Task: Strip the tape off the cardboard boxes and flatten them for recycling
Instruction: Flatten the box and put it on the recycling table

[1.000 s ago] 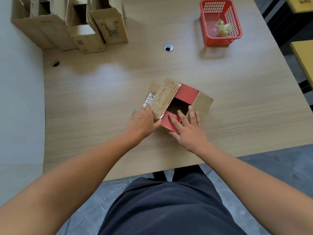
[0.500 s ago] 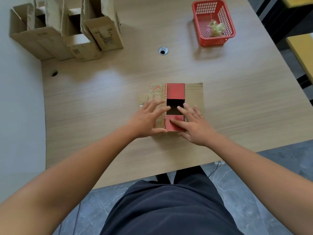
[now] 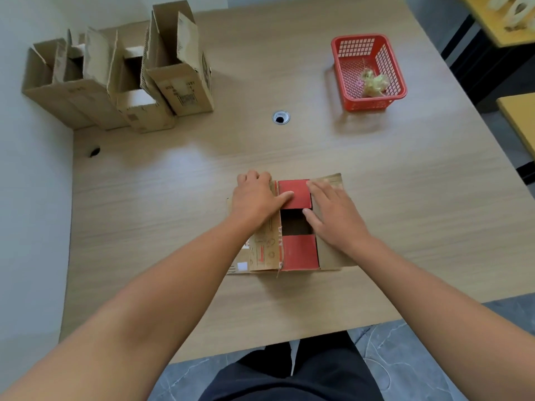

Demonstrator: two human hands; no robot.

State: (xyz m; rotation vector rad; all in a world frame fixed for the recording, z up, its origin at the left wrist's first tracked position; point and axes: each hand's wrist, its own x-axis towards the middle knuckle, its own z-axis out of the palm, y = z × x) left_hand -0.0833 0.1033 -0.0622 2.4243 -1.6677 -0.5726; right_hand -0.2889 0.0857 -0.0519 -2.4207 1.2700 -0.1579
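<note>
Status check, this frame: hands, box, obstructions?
Left hand curled over the cardboard box's far edge, thumb on red flap. Right hand flat on plain panel. Box pressed down on table. Nothing obstructing.

Pale wood-grain table (image 3: 390,227) carrying cardboard and a basket.
A brown cardboard box with red flaps (image 3: 298,251) lies near its front edge. Tall open brown cardboard boxes (image 3: 179,82) stand clustered at the far left corner, and a red plastic mesh basket (image 3: 366,105) sits far right.
</note>
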